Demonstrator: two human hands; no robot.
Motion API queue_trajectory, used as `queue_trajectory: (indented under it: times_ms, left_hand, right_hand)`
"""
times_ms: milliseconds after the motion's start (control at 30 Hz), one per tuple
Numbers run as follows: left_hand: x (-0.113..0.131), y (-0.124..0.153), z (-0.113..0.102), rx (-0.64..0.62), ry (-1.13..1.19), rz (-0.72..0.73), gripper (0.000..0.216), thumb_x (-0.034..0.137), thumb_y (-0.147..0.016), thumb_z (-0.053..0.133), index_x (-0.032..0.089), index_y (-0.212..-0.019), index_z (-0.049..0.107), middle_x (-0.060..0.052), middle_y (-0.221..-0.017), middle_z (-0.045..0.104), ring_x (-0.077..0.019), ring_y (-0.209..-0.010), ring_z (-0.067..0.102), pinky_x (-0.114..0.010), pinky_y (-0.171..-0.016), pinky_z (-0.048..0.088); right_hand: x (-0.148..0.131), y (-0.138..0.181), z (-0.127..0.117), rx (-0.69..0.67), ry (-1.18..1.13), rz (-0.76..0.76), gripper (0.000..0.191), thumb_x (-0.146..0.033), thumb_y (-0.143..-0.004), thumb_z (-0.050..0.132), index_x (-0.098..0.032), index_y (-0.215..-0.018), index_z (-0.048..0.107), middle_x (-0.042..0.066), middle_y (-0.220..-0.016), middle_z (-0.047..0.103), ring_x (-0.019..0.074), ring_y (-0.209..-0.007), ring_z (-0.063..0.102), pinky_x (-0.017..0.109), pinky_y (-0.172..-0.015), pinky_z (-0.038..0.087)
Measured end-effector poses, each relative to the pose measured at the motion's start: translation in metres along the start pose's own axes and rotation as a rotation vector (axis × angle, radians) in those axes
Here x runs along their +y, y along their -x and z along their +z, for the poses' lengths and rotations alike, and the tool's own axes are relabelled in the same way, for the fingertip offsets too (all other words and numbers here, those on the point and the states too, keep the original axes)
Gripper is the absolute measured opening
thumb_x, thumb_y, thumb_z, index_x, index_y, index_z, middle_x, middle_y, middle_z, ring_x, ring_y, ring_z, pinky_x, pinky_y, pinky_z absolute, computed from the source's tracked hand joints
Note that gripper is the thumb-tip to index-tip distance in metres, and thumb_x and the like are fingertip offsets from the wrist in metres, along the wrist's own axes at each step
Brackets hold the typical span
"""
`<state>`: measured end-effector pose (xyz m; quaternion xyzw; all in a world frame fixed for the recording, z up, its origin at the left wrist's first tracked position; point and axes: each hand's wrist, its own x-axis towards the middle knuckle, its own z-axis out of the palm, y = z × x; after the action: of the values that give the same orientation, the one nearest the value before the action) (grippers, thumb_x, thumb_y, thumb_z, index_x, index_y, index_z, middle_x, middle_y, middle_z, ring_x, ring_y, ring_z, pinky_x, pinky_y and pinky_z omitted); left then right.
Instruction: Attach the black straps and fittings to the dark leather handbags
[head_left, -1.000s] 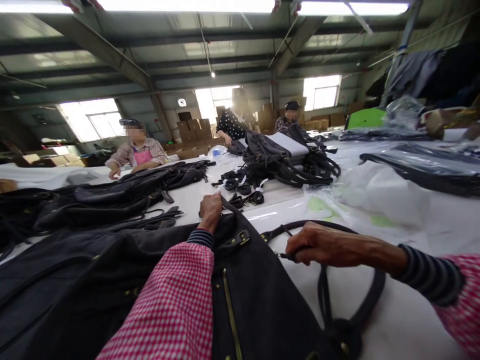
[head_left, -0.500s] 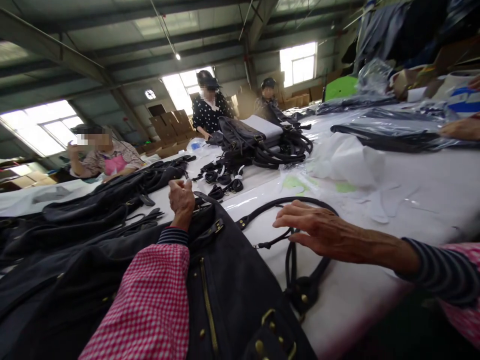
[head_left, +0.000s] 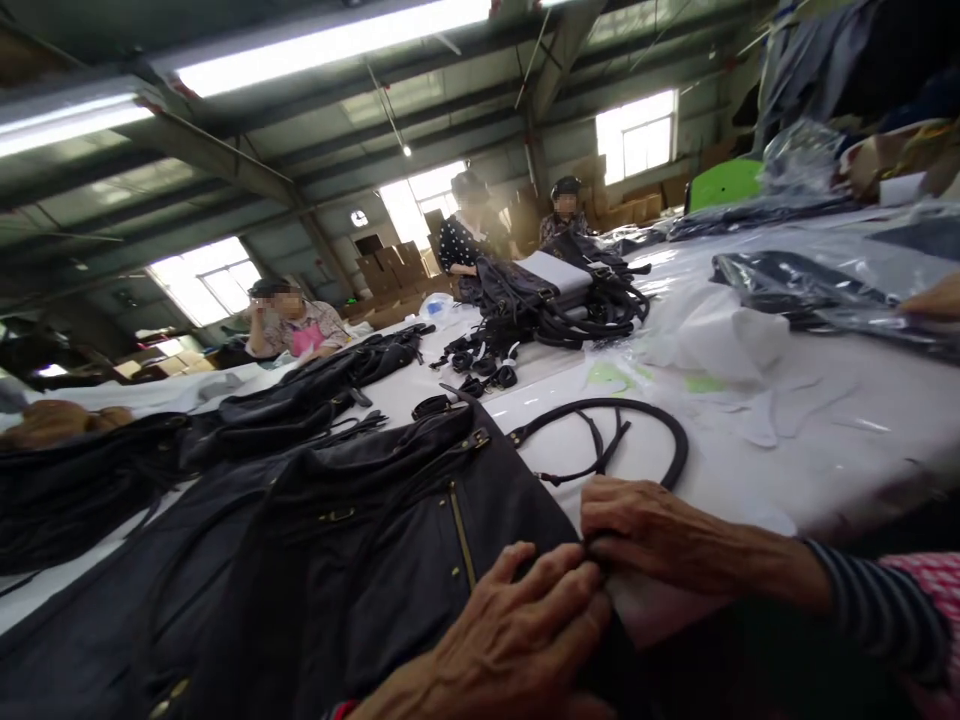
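Dark bag [head_left: 405,540] already laid flat on table [head_left: 847,400], handle loop [head_left: 684,445] out past its right edge, left hand [head_left: 517,620] spread over it, not clasping, right hand [head_left: 645,530] curled at that edge, grip contents can't tell, so handling looks unfinished.

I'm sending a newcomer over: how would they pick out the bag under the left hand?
Find the white table, then its near side. There, under the person's left hand, lies a black bag. Unlike the stacked bags beyond, it shows a straight gold-toned zipper.
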<state>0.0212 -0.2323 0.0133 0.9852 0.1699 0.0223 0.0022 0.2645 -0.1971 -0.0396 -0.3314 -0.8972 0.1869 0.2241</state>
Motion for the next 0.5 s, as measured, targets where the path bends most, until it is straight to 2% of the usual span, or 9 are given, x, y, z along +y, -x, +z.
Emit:
queue_trajectory:
  times_ms: [100,200,400,500]
  left_hand:
    - [0.011,0.016,0.022,-0.037,0.046,-0.083,0.052,0.047,-0.101,0.055,0.025,-0.146,0.043,0.000,-0.154,0.052,-0.0226,-0.147,0.039,-0.039,-0.124,0.028]
    - [0.016,0.018,0.022,-0.018,0.104,-0.123,0.047,0.041,-0.101,0.058,0.024,-0.142,0.045,0.000,-0.152,0.053,-0.0208,-0.149,0.036,-0.038,-0.127,0.022]
    - [0.028,0.015,0.013,0.031,0.131,-0.095,0.034,0.041,-0.104,0.053,0.024,-0.133,0.052,0.001,-0.139,0.063,-0.0156,-0.142,0.044,-0.032,-0.126,0.023]
    - [0.029,0.030,0.010,0.072,0.070,-0.051,0.037,0.046,-0.102,0.055,0.026,-0.134,0.053,0.001,-0.144,0.060,-0.0176,-0.143,0.044,-0.034,-0.122,0.031]
  right_hand:
    - [0.000,0.005,0.000,-0.022,0.203,0.052,0.013,-0.013,-0.096,0.055,-0.018,-0.087,0.062,0.004,-0.092,0.065,0.0172,-0.082,0.061,0.028,-0.070,0.038]
    - [0.001,-0.002,0.002,-0.031,0.302,0.115,0.016,-0.017,-0.099,0.053,-0.018,-0.087,0.064,0.004,-0.088,0.067,0.0168,-0.076,0.064,0.028,-0.066,0.036]
    - [0.019,-0.059,0.014,0.111,0.423,0.299,0.021,-0.026,-0.102,0.050,-0.017,-0.090,0.064,0.007,-0.089,0.069,0.0211,-0.083,0.067,0.030,-0.071,0.039]
    - [0.023,-0.067,0.017,0.133,0.403,0.312,0.022,-0.025,-0.101,0.045,-0.018,-0.092,0.065,0.007,-0.094,0.069,0.0216,-0.086,0.067,0.030,-0.075,0.043]
